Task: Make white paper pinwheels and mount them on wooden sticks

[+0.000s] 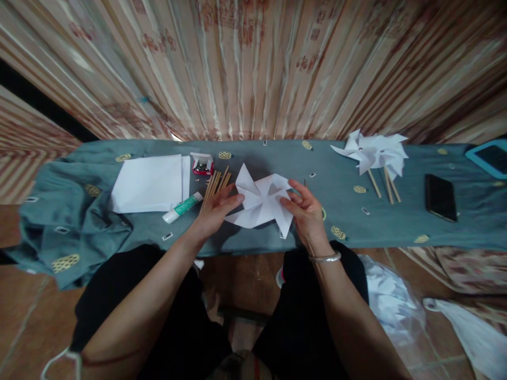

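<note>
Between my two hands is a white paper pinwheel (263, 198) with folded, pointed blades, held just over the cloth. My left hand (217, 208) grips its left side, thumb on top of the paper. On the right side my right hand (303, 208) pinches another blade between thumb and fingers. Just behind my left hand lie several thin wooden sticks (216, 182). A green and white glue stick (182, 207) rests left of that hand. Something with a yellow-green loop (324, 214) is mostly hidden behind my right hand.
A stack of white paper (148, 184) lies left, near a small red open box (203, 164) of metal pieces. Pinwheels on sticks (376, 150) lie right, beside a black phone (441, 197) and a blue-framed device (491, 158). A plastic bag of paper scraps (392, 301) sits on the floor.
</note>
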### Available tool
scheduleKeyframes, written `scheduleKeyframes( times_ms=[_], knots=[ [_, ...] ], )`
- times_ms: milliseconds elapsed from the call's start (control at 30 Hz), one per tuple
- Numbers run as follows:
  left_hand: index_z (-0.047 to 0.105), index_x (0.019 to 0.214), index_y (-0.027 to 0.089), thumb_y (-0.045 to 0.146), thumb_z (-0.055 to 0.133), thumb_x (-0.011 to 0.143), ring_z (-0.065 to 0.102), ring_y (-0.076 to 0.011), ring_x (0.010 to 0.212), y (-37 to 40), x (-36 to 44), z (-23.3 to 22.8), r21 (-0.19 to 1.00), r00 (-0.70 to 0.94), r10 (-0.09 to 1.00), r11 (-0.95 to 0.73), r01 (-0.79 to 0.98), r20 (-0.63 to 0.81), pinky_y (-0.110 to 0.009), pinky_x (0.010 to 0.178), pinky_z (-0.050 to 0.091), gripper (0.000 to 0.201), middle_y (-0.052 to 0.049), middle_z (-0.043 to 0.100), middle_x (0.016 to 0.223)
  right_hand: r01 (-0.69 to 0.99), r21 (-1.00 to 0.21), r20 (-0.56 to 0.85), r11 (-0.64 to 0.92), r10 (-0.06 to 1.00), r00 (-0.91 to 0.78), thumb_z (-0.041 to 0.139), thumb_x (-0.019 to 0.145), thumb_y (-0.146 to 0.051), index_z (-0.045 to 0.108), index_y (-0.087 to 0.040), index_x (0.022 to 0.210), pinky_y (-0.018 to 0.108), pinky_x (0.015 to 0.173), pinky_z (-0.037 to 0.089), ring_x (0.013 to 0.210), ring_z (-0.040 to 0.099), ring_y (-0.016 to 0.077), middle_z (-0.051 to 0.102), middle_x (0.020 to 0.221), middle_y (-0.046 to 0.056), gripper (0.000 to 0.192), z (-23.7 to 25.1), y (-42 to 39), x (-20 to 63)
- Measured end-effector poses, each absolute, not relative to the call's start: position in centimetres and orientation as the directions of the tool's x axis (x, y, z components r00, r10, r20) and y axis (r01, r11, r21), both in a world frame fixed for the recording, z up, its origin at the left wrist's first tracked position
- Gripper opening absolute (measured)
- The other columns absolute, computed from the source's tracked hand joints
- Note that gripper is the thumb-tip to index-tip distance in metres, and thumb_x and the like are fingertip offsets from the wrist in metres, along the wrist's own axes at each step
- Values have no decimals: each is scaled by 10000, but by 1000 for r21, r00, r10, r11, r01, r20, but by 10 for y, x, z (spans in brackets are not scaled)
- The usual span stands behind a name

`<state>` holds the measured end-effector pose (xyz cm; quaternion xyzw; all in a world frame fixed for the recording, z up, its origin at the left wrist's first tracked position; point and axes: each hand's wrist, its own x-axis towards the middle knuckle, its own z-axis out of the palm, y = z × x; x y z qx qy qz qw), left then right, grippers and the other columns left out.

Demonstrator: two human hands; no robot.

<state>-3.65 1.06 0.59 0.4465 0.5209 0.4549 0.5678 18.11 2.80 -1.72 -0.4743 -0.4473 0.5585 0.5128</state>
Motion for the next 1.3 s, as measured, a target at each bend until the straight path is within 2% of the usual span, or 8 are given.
scheduleKeyframes(
  times_ms=[133, 200, 367, 600, 700, 900, 1067, 1300],
  knots=[
    [730, 935, 164, 508, 732, 695, 706, -283, 942, 7, -31, 10, 944, 146, 951, 294, -151, -273, -410, 869, 544, 420, -108, 760, 960, -158, -983, -80, -90, 995, -67, 786, 671, -369, 504, -267, 1276, 457, 800, 597, 881, 717, 242, 755, 997, 28, 675, -14, 25, 180],
    [726, 891, 155, 465, 772, 657, 711, -268, 890, 8, -30, 8, 935, 136, 944, 319, -154, -300, -396, 831, 549, 391, -103, 763, 930, -140, -986, -78, -90, 993, -88, 790, 671, -379, 486, -263, 1301, 460, 797, 597, 878, 717, 243, 756, 1002, 32, 709, -15, 24, 180],
    [738, 890, 162, 347, 863, 535, 710, -246, 813, 11, -32, 2, 952, 180, 944, 296, -85, -277, -395, 815, 548, 420, -64, 776, 893, -129, -988, -74, -85, 993, -91, 797, 675, -389, 451, -278, 1324, 492, 844, 591, 907, 716, 244, 751, 1028, 24, 744, -20, 26, 179],
    [754, 870, 158, 322, 832, 565, 707, -254, 837, 8, -28, 0, 967, 156, 960, 246, -64, -234, -432, 858, 539, 355, -51, 778, 887, -58, -997, -46, -53, 993, -109, 751, 705, -458, 370, -281, 1394, 487, 893, 583, 1033, 689, 265, 710, 1137, 58, 807, -23, 29, 178],
    [750, 913, 148, 343, 817, 590, 705, -267, 868, 5, -23, 0, 967, 104, 969, 233, -98, -223, -441, 866, 539, 383, -65, 774, 900, -108, -989, -89, -99, 991, -98, 752, 694, -475, 361, -246, 1406, 483, 937, 568, 1030, 696, 265, 711, 1130, 66, 844, -20, 30, 178],
    [742, 949, 162, 326, 803, 634, 703, -277, 942, -1, -15, 1, 971, 132, 970, 218, -103, -204, -460, 934, 527, 360, -69, 773, 955, -179, -972, -135, -155, 984, -117, 852, 585, -428, 465, -225, 1315, 483, 951, 569, 884, 729, 229, 746, 989, 16, 850, -18, 31, 175],
    [727, 1011, 181, 346, 803, 655, 679, -285, 1028, -3, -14, -1, 991, 169, 978, 130, -41, -121, -466, 984, 507, 400, -66, 753, 1068, -140, -977, -141, -159, 982, -129, 862, 573, -432, 508, -223, 1291, 478, 911, 590, 860, 733, 231, 750, 1008, 24, 828, -19, 32, 173],
    [725, 994, 202, 374, 820, 626, 699, -291, 969, 1, -21, 0, 993, -37, 997, 77, 86, -74, -430, 905, 559, 416, -48, 767, 1002, -119, -989, -73, -92, 984, -160, 869, 554, -438, 559, -221, 1236, 464, 888, 591, 891, 725, 243, 760, 999, 28, 781, -21, 30, 169]
  ],
)
